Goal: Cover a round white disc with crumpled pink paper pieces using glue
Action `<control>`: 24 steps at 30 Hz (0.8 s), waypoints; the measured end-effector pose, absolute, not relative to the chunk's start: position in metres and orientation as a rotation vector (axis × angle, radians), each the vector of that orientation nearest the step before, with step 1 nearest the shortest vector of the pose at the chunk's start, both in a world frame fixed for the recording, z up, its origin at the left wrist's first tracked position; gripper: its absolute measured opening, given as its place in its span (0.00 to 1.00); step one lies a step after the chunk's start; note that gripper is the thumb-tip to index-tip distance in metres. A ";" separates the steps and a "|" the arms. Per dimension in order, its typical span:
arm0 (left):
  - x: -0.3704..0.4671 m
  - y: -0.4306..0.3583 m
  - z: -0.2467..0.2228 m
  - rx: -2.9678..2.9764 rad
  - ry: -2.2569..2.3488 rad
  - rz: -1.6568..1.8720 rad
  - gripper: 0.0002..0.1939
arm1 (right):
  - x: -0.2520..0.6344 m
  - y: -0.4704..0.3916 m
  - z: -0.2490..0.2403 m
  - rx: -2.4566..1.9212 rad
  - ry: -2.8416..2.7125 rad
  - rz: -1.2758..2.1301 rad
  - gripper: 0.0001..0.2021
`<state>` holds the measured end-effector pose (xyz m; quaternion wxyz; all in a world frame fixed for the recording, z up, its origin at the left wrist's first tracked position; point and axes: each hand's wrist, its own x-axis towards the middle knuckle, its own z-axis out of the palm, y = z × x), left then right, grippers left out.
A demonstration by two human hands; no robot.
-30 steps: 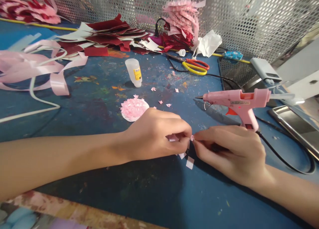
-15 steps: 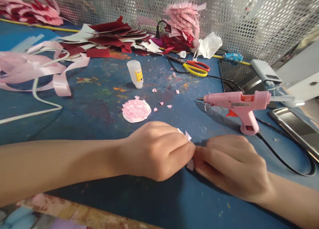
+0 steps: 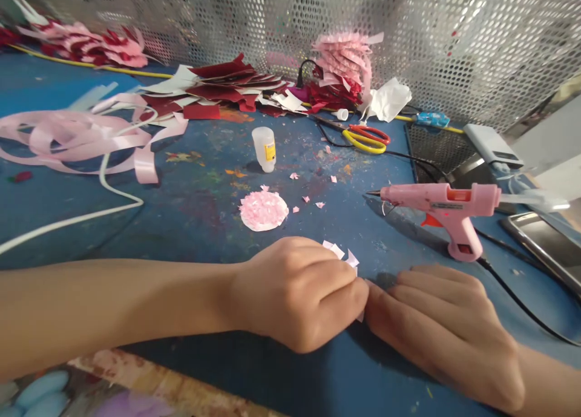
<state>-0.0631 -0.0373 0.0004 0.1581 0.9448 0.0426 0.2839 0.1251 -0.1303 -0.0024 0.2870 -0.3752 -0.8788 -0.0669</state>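
Note:
My left hand (image 3: 304,293) is closed, its back turned up, with thumb and forefinger pinched together. The fingertips of my right hand (image 3: 447,332) are closed and meet them over the table. A small pale pink ribbon piece (image 3: 361,316) shows at the meeting fingertips, mostly hidden. Just beyond the left knuckles are a white-pink scrap (image 3: 333,249) and a pointed scrap (image 3: 352,259). Farther back lies a round white disc covered with crinkled pink bits (image 3: 264,210). Several tiny pink scraps (image 3: 305,199) are scattered to its right.
A pink glue gun (image 3: 440,199) lies at right, its cable near my right hand. Behind are a small glue bottle (image 3: 264,149), scissors (image 3: 367,140) and stacked red paper (image 3: 227,87). Looped pink ribbon (image 3: 82,135) and a white cord (image 3: 120,190) lie left; a phone (image 3: 544,241) sits far right.
The view has shifted, so things on the table appear lower and farther right. My right hand's fingers have spread slightly along the ribbon piece; both hands still meet at the fingertips.

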 end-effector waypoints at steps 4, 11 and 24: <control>-0.056 -0.032 -0.002 2.577 0.265 0.870 0.05 | 0.126 -0.127 -0.008 -1.136 -2.166 -0.135 0.04; -0.052 -0.031 -0.001 2.425 0.179 0.912 0.16 | 0.119 -0.121 -0.007 -1.318 -1.828 -0.058 0.05; -0.065 -0.003 0.016 2.468 0.182 1.067 0.04 | 0.123 -0.120 -0.010 -1.268 -1.895 0.059 0.15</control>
